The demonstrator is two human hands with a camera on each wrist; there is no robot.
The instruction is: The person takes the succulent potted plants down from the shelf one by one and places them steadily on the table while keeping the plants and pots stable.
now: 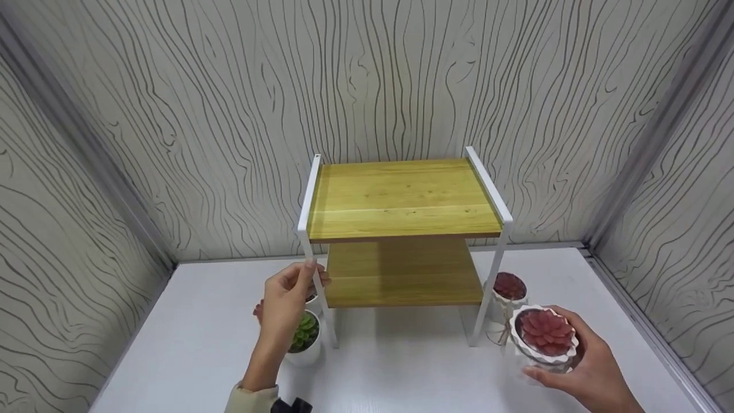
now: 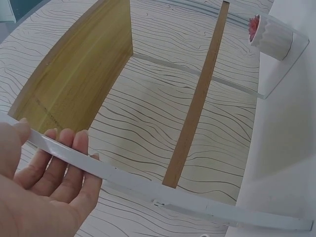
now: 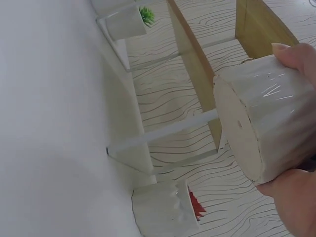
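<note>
A two-tier shelf point(image 1: 401, 198) with wooden boards and a white metal frame stands on the white table. My left hand point(image 1: 291, 289) grips its front left leg point(image 2: 131, 180), thumb on one side and fingers behind. On the right, my right hand point(image 1: 593, 355) holds a potted red succulent point(image 1: 546, 332) by its white scalloped pot. The right wrist view shows that pot's bottom point(image 3: 239, 129) tipped toward the camera, clear of the table. Behind it, beside the shelf's right leg, stands another red succulent point(image 1: 509, 287) in a white pot.
A green succulent point(image 1: 305, 331) in a white pot stands by the left leg, partly behind my left forearm. Another pot point(image 1: 313, 304) and some red leaves point(image 1: 258, 311) show around that hand. Wood-grain patterned panels point(image 1: 390, 80) enclose the table point(image 1: 189, 344) at back and sides.
</note>
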